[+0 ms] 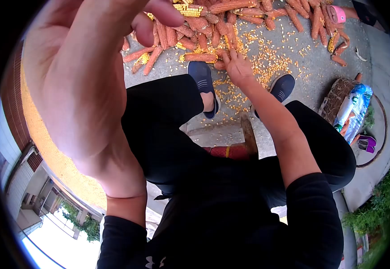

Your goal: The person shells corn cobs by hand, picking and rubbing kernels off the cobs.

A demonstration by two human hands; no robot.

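My left hand is raised close to the camera and fills the upper left. Its fingers are partly cut off by the top edge; those in view are bent and apart, and nothing shows in them. Lower down, my right hand reaches to the floor between my shoes, fingers stretched out. Its fingertips are at a reddish corn cob by the pile's near edge. Left of that hand lies a cob with some yellow kernels. Loose corn kernels are scattered around it.
A heap of mostly stripped cobs spreads across the top. Below me is a wooden stool part. On the right are a blue and white bag and purple shoes. Another person's foot in a pink sandal is at upper right.
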